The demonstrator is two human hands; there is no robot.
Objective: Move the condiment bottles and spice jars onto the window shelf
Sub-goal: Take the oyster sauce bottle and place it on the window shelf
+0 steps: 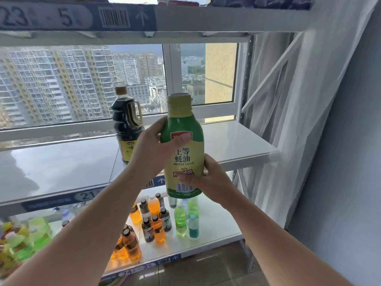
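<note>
A green and yellow oyster sauce bottle [183, 145] is held upright in the air, in front of the white window shelf [237, 141]. My left hand [154, 149] grips its upper body from the left, thumb on the red label. My right hand [208, 178] holds its lower part from the right. A dark soy sauce bottle [126, 122] with a handle and tan cap stands on the shelf, partly hidden behind my left hand.
A lower shelf [218, 228] carries several small drink bottles [158, 221] in orange, green and dark colours. An upper shelf beam [185, 17] runs overhead. A white curtain [288, 120] and a grey wall lie to the right. The window is behind the shelf.
</note>
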